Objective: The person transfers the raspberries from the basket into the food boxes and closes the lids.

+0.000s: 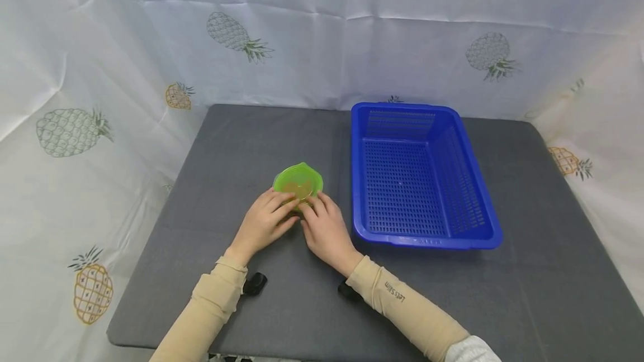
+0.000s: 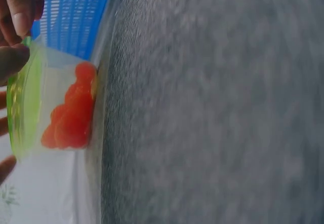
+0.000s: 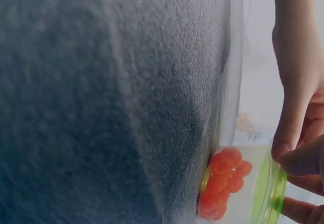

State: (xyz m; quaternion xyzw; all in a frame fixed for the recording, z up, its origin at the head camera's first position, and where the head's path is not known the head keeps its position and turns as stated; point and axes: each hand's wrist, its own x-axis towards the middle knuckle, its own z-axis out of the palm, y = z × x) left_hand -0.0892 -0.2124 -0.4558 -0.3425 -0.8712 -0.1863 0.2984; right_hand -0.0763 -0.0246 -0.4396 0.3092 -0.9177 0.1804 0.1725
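A small clear plastic container (image 2: 56,82) with a bright green lid (image 1: 299,179) stands on the grey table. Through its wall, red-orange bumpy berry-like pieces (image 3: 223,183) show at the bottom. My left hand (image 1: 265,221) holds the lid's near left edge, fingers bent over the top and thumb at the rim. From the other side my right hand (image 1: 328,232) grips the near right edge in the same way. Both thumbs are close together at the front of the rim, seen in the right wrist view. The lid sits on the container.
A large blue perforated basket (image 1: 356,183) stands on the grey table (image 1: 241,144) to the right of the container. Nothing shows inside it. A white curtain (image 1: 322,55) with pineapple prints hangs behind and at both sides. Black wrist devices (image 1: 255,284) sit under the forearms.
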